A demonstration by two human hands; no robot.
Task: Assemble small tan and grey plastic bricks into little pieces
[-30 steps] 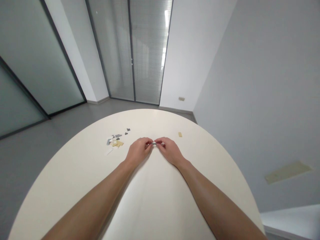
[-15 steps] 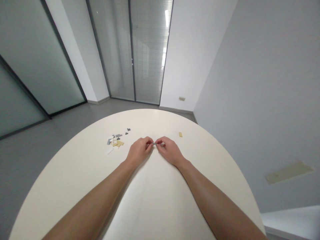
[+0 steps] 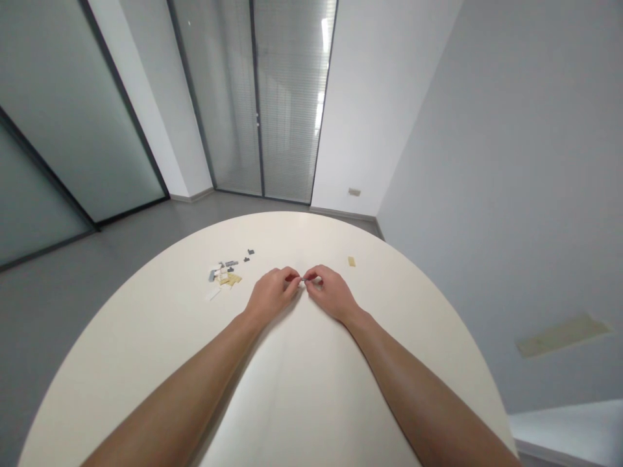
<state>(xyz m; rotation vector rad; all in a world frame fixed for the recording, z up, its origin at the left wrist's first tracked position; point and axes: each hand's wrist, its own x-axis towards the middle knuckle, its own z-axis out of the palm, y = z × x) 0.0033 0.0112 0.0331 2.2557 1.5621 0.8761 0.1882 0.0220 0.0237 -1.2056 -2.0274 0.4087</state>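
Note:
My left hand [image 3: 273,290] and my right hand [image 3: 329,292] meet fingertip to fingertip over the middle of the table. Both are closed in a pinch on a small grey piece [image 3: 304,279], mostly covered by the fingers; its exact kind does not show. Left of my left hand lies a loose pile of small flat pieces: yellow pieces [image 3: 230,279], a white strip [image 3: 213,294], a grey piece [image 3: 212,275] and a long grey piece [image 3: 231,263]. Two dark pieces, one of them a dark grey piece [image 3: 250,251], sit just behind the pile.
The round white table [image 3: 302,389] has its curved far edge in front of a glass door [image 3: 287,130] and a pale wall. A single yellow piece [image 3: 351,261] rests beyond my right hand. On the right stands a grey wall [image 3: 511,194].
My fingertips have shifted slightly around the small grey piece, which now shows less between them. The pile and the lone yellow piece stay where they were.

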